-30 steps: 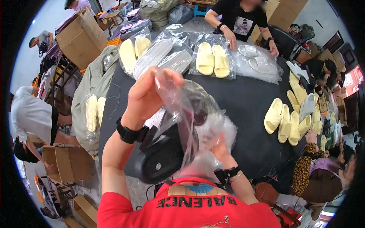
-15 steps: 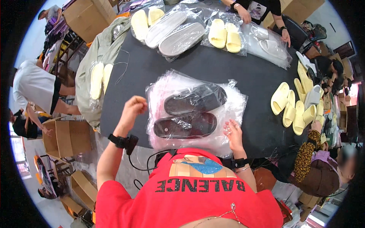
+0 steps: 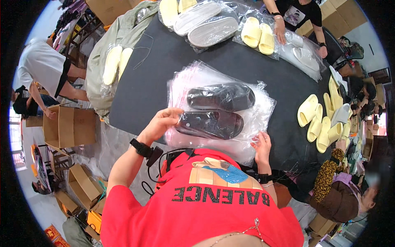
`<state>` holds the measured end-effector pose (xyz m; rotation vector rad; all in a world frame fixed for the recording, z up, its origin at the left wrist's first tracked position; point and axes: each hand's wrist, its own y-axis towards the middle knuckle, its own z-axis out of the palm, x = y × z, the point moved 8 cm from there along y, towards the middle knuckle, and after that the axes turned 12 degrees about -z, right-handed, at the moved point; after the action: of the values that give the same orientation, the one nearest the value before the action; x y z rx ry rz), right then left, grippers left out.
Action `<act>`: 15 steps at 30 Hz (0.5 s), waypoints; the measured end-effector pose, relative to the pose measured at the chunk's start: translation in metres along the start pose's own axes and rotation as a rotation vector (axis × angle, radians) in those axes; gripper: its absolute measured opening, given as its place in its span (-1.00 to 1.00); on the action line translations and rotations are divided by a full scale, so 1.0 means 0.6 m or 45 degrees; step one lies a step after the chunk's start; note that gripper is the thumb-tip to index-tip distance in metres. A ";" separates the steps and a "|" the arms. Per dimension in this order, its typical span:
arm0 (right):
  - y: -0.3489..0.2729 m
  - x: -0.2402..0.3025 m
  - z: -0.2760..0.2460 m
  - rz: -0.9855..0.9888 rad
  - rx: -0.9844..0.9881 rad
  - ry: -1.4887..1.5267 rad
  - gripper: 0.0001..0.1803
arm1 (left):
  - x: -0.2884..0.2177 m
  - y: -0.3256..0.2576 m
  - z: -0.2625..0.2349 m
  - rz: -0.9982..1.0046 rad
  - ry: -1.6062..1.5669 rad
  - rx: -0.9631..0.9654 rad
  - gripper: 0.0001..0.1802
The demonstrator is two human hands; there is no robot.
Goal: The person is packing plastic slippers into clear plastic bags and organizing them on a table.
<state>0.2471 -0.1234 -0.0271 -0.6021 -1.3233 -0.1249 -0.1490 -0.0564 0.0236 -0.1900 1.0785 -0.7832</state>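
A pair of black slippers lies in a clear plastic bag [image 3: 249, 117] on the stack of clear bags [image 3: 197, 76] in front of me. The far slipper [image 3: 222, 96] and the near slipper [image 3: 212, 124] lie side by side, heels to the left. My left hand [image 3: 162, 123] is at the near slipper's heel, thumb and fingers closed on the edge of the plastic bag. At the stack's lower right edge is my right hand [image 3: 261, 146], its fingers apart and slightly bent, close to or touching the plastic.
Bagged grey slippers [image 3: 214, 31] and bagged yellow slippers [image 3: 258, 35] line the far side of the black table [image 3: 144, 86]. Loose yellow slippers [image 3: 314, 119] lie at the right. A co-worker's hand [image 3: 279, 31] rests near the far bags. Cardboard boxes [image 3: 70, 127] stand at left.
My left hand has moved right and closed on the bag's edge beside the near slipper's heel. My right hand stays by the stack's right edge. The whole view has shifted slightly.
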 end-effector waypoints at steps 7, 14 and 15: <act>-0.012 -0.038 0.008 0.165 0.107 0.109 -0.71 | 0.062 0.035 0.033 -0.211 0.701 0.081 -0.60; -0.022 -0.008 -0.016 0.095 -0.137 0.084 -0.61 | 0.000 0.121 0.186 0.884 2.200 -0.223 -0.36; -0.018 -0.010 -0.025 0.088 -0.159 0.065 -0.62 | 0.022 0.153 0.178 0.902 2.103 -0.266 -0.41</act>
<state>0.2539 -0.1415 -0.0309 -0.7451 -1.2498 -0.1662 -0.0114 -0.0225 0.0203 0.7953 2.5604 -0.0032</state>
